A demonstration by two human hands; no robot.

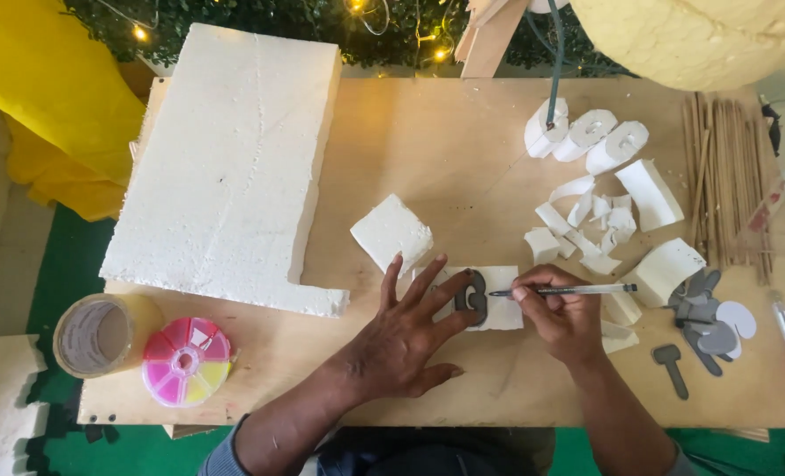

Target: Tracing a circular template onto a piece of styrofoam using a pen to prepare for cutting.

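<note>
Both hands hide foam piece (501, 310): left hand (401, 339) flat on grey stencil (474, 298), right hand (561, 313) pinching pen (569, 290).

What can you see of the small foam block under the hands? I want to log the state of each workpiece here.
The small foam block is a white, flat, roughly rectangular piece that looks like polystyrene. It lies flat on the wooden table, near its front edge, just below a separate square foam chunk. A dark grey, letter-shaped stencil lies on top of it, pinned by the left hand, whose fingers cover the block's left part. The right hand holds a pen with its tip at the stencil's edge.
</note>
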